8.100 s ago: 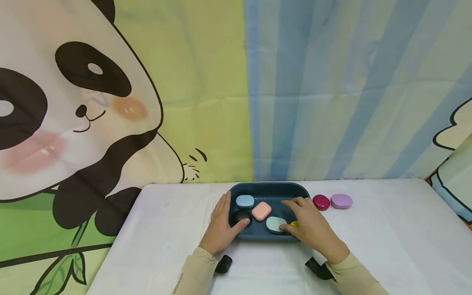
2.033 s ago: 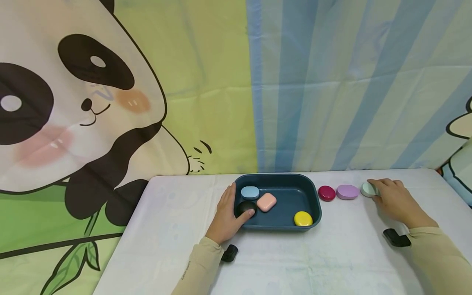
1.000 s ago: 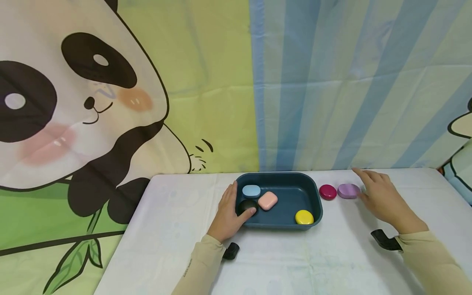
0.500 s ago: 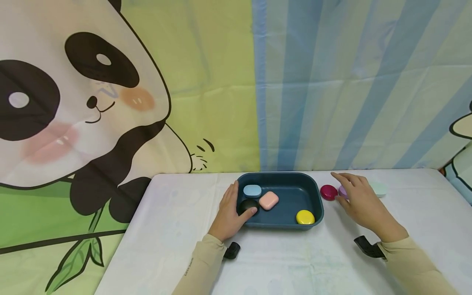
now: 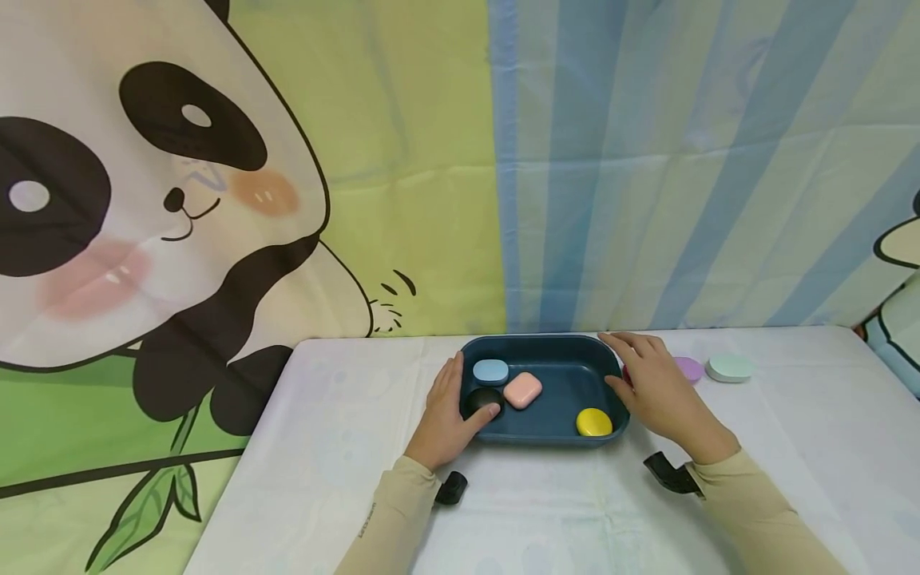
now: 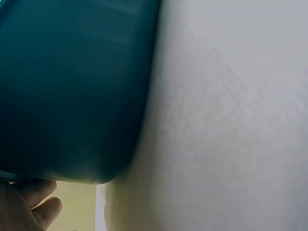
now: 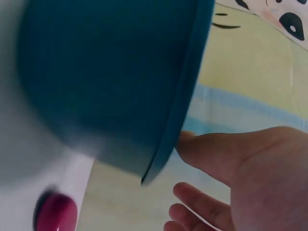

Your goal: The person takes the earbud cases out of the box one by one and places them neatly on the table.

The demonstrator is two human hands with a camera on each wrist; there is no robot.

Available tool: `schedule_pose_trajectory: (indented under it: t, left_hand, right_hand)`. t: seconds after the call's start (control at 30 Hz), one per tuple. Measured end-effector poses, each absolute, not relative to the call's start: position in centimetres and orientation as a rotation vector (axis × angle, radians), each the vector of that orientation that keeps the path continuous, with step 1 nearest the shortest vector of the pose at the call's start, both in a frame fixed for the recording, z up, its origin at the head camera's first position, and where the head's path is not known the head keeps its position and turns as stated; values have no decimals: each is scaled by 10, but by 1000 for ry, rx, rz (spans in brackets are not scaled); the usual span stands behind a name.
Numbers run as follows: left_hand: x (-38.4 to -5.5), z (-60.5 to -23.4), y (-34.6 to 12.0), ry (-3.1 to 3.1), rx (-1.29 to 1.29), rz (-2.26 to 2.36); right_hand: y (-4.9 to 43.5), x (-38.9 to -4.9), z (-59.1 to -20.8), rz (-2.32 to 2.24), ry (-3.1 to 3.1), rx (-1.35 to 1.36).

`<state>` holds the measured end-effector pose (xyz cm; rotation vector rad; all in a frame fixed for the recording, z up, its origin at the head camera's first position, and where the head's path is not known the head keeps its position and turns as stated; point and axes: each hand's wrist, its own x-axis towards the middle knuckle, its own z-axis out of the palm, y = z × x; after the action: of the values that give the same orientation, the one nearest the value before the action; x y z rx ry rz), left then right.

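A dark blue tray [image 5: 553, 440] stands on the table. In it lie smooth rounded pieces: a light blue oblong [image 5: 491, 371], a pink square [image 5: 522, 390], a black round one [image 5: 483, 402] and a yellow round one [image 5: 593, 422]. My left hand [image 5: 444, 419] holds the tray's left end, fingers along the outer wall and thumb over the rim beside the black piece. At the right rim my right hand [image 5: 657, 395] hovers with fingers spread, nothing in it. It mostly covers a red round piece [image 7: 57, 214] on the table and partly a purple oval [image 5: 690, 369].
A mint oval piece [image 5: 729, 367] lies right of the purple one on the white cloth [image 5: 539, 519]. Behind the table hangs a backdrop with a panda [image 5: 194, 136] and stripes. A black wrist mount [image 5: 672, 474] sticks out below the right hand.
The mint piece, in the tray at first, now lies right of the purple one, released by my right hand. That hand has swung left to the tray's right rim. My left hand stays on the tray.
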<state>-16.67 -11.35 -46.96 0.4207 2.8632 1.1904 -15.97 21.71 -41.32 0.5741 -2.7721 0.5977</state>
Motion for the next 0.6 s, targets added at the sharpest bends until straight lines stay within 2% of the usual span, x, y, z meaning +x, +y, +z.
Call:
schedule_pose_trajectory:
  t: [0.6]
  left_hand:
    - [-168,-471,-113,2870,409,1193]
  right_hand:
    - [159,-167,-423,597,-2813,703]
